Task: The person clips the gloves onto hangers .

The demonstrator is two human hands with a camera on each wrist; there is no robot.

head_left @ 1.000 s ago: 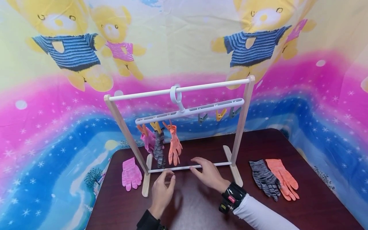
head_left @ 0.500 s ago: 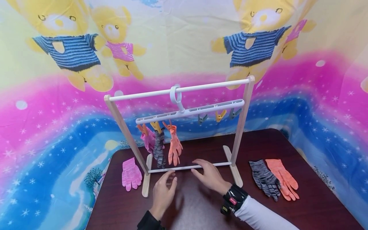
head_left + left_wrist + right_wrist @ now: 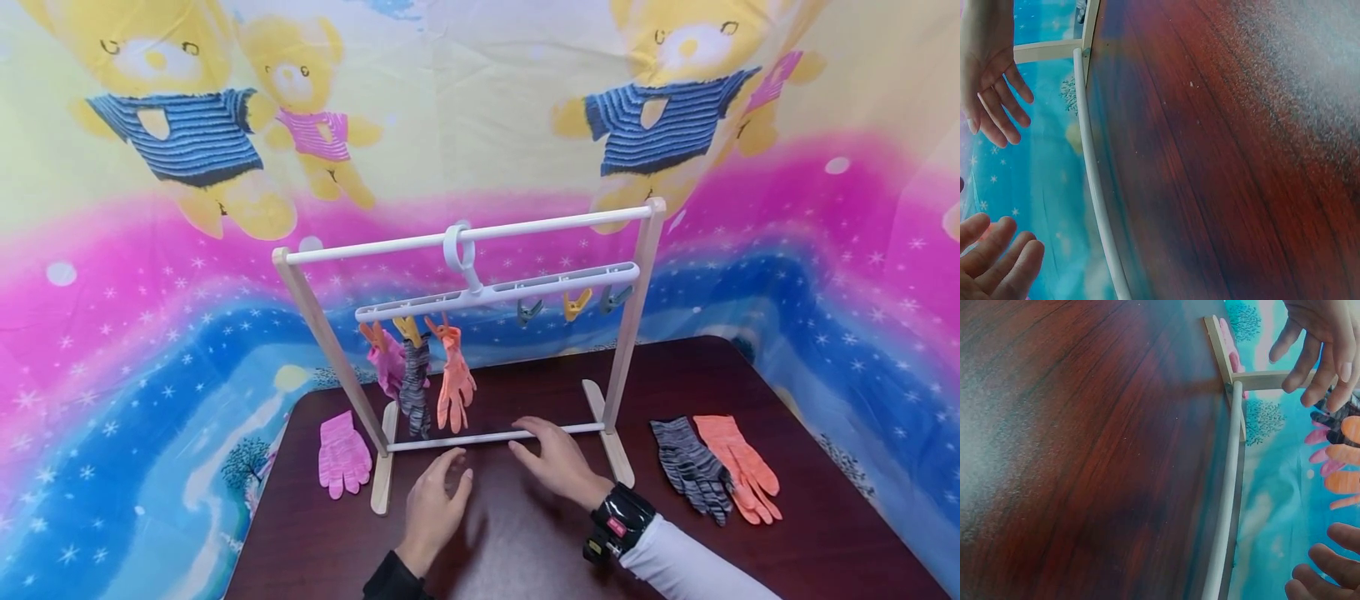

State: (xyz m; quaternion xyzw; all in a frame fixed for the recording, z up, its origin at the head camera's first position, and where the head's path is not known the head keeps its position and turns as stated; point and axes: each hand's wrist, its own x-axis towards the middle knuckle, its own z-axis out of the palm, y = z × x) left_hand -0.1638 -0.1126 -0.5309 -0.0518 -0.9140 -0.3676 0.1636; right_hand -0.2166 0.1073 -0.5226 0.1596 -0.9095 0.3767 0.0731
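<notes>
Half seems done: three clipped gloves (image 3: 455, 385) are hung within the rack (image 3: 631, 329), three loose gloves (image 3: 345, 457) are left lying, one left of it, two right, and nothing is held by the relaxed left hand (image 3: 435, 508) or right hand (image 3: 561, 465) in front of it.

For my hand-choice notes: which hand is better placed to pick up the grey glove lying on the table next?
Probably the right hand: it is empty and nearer the grey glove, which lies on that side. The left hand, also empty, is farther.
</notes>
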